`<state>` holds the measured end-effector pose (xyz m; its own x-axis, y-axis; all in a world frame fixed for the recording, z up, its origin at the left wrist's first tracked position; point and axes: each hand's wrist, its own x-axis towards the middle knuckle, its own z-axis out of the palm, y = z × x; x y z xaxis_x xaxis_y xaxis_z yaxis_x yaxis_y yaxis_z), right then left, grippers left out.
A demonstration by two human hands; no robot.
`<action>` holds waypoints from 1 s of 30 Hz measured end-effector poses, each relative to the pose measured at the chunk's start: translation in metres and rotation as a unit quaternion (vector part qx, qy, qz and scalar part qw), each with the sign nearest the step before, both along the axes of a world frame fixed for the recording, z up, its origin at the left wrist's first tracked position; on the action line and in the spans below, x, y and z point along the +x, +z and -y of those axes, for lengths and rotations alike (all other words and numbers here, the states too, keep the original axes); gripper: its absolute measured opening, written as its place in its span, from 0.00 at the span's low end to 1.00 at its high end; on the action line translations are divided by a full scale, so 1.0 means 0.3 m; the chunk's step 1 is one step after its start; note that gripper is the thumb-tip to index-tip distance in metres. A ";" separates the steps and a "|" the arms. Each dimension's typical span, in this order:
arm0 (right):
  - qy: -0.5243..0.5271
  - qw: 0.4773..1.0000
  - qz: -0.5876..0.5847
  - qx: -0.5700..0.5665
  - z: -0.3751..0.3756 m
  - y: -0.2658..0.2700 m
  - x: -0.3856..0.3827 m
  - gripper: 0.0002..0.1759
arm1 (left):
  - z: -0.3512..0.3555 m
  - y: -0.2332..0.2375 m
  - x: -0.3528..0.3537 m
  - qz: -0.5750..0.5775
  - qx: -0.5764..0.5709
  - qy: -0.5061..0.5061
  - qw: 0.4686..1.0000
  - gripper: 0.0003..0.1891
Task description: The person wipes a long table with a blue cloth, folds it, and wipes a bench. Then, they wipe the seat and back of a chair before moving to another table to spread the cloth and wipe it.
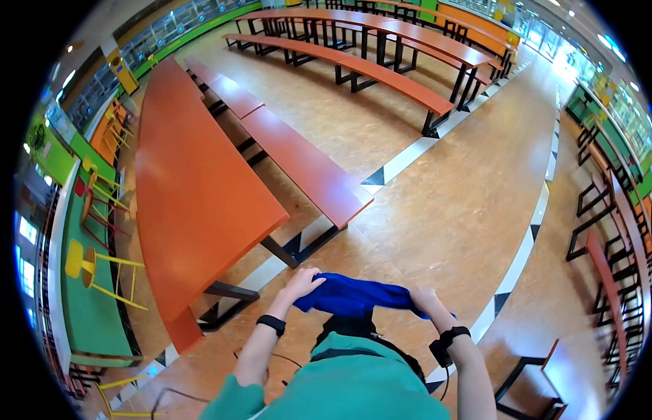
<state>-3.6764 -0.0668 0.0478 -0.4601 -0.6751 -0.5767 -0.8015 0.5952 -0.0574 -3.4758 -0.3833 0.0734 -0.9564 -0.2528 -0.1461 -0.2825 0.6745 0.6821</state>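
Note:
A blue cloth is stretched between my two hands in front of my body, above the floor. My left hand is closed on its left end, with a black band round the wrist. At the cloth's right end my right hand grips it, and a black strap with a small device is on that wrist. The cloth hangs in loose folds, and its far right tip shows below my right hand.
A long orange table stands to the left, with a bench beside it. More tables and benches are further ahead. A bench end is at the lower right. Yellow chairs stand far left. Thin cables lie low at the left.

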 end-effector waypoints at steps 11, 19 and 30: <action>-0.270 0.903 0.271 -0.195 -0.275 -0.226 -0.630 0.17 | -0.096 0.092 -0.666 -0.049 -0.011 0.007 0.999 0.14; -0.329 0.840 0.376 -0.214 -0.266 0.089 -1.119 0.13 | -0.161 0.239 -1.151 -0.020 -0.042 -0.038 0.998 0.12; -0.084 0.936 0.170 -0.296 0.401 0.157 -1.875 0.12 | 0.259 0.237 -1.636 0.107 0.002 0.089 0.990 0.13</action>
